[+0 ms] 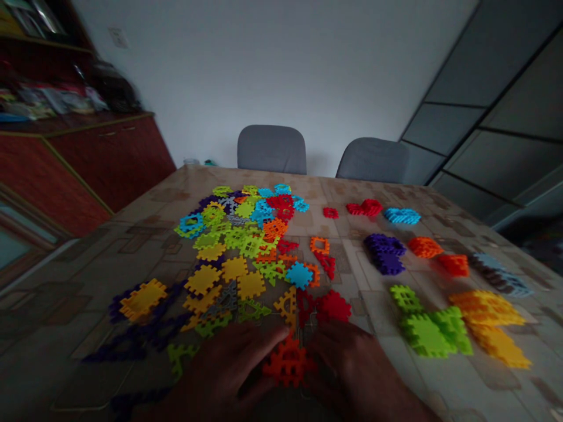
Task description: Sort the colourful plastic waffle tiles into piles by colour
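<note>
At the table's near edge, my left hand (233, 357) and my right hand (352, 360) close in from both sides on a small group of orange interlocking building tiles (290, 364). The left index finger lies along their top, with the thumb lower down. My right fingers curl at their right edge, partly hidden and dim. Just beyond the hands lie a red tile (333, 306) and a yellow triangular tile (287, 306). A large mixed heap of toothed tiles (237, 237) spreads ahead and to the left.
Sorted stacks stand at the right: purple (385, 253), orange (424, 247), light green (433, 333), yellow (488, 308), grey (501, 274), blue (402, 215) and red (369, 207). Dark purple tiles (132, 340) lie at the left. Two grey chairs (271, 149) stand behind the table (352, 275).
</note>
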`<action>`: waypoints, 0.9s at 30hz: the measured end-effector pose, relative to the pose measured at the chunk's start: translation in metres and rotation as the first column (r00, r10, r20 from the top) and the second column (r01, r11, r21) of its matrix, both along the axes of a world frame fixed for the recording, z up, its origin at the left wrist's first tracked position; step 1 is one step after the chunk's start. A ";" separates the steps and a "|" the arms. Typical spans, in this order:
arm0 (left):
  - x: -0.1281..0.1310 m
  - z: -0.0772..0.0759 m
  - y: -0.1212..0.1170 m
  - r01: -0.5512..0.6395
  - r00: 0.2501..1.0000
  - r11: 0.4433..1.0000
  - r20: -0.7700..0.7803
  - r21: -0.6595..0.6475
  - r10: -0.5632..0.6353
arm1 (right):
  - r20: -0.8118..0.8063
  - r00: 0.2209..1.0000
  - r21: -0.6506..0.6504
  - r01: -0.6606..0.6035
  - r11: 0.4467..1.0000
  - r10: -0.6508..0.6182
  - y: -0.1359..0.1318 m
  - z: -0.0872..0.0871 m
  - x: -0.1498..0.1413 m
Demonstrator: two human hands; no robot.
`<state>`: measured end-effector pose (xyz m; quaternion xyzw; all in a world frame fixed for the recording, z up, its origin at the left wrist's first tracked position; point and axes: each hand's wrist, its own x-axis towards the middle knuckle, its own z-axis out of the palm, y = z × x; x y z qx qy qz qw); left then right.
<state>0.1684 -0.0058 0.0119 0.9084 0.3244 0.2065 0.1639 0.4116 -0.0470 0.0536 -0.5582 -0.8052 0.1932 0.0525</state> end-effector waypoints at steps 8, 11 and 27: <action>0.000 -0.002 -0.007 0.015 0.999 0.996 -0.052 0.084 -0.011 | 0.115 0.992 -0.063 -0.049 0.997 0.056 -0.004 -0.001 -0.004; 0.001 -0.005 -0.007 0.035 0.996 0.998 -0.089 0.042 -0.031 | 0.101 0.993 -0.082 -0.050 0.995 0.058 -0.004 0.003 -0.004; 0.010 0.002 -0.008 0.012 0.999 0.947 -0.032 0.321 -0.001 | -0.170 0.985 -0.105 0.012 0.994 -0.029 -0.007 -0.019 -0.023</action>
